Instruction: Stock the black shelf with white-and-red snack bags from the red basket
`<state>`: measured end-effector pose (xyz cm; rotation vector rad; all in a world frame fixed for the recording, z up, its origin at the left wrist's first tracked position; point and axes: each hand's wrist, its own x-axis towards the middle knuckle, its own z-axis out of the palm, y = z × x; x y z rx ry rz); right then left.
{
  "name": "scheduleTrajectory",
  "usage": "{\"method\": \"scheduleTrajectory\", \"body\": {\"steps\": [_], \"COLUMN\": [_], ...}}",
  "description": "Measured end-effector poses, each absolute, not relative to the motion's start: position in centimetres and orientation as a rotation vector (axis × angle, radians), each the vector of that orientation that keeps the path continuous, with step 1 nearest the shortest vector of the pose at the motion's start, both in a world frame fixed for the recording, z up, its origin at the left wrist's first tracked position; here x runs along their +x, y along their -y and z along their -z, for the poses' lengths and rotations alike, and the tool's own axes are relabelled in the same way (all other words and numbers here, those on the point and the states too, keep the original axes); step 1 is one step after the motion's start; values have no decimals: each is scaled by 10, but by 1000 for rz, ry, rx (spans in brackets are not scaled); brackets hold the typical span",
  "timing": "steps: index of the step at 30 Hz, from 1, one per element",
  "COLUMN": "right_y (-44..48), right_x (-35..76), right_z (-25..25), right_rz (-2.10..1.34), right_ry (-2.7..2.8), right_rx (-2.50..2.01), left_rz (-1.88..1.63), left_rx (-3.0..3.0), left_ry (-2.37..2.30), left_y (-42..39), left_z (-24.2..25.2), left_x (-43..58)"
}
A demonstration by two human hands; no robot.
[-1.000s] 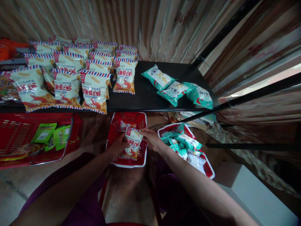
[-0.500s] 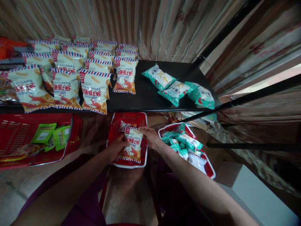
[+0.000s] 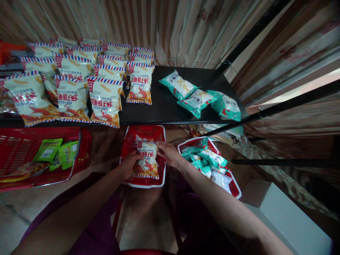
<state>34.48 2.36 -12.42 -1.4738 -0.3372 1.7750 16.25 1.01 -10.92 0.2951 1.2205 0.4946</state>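
My left hand (image 3: 129, 164) and my right hand (image 3: 168, 153) both grip a white snack bag with a red shrimp picture (image 3: 146, 160), held flat over a small red basket (image 3: 127, 147) below the shelf. The left hand has its lower left side, the right hand pinches its upper right corner. Another such bag lies under it in the basket. On the black shelf (image 3: 164, 106) above, several matching shrimp bags (image 3: 103, 101) stand in rows at the left, and three teal snack bags (image 3: 198, 101) lie at the right.
A second red basket (image 3: 235, 189) full of teal bags sits at the right of my hands. A larger red basket (image 3: 82, 148) with green packets is at the left. A white box (image 3: 281, 216) stands at the lower right. Striped curtain hangs behind the shelf.
The shrimp bag has turned to lie flatter in my two hands and sits slightly lower in the small red basket. The view has shifted a little.
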Motion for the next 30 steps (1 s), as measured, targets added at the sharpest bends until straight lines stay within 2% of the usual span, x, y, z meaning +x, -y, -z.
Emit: {"method": "scheduleTrajectory", "body": {"steps": [8, 14, 19, 24, 30], "right_y": [-11, 0, 6, 8, 10], "right_x": [340, 341, 336, 335, 340], "right_z": [107, 102, 103, 107, 122], "right_rz": [-1946, -2056, -1906, -1726, -1460], "right_ry": [369, 600, 676, 736, 1091], "right_rx": [-1388, -1364, -1434, -1506, -1647], "left_rz": [-696, -817, -804, -823, -927], "left_rx": [174, 138, 210, 424, 569], "left_ry": [-1144, -1139, -1141, -1411, -1481], "left_y": [-17, -19, -18, -15, -17], "left_z": [114, 113, 113, 112, 105], "left_x": [166, 171, 174, 171, 172]}}
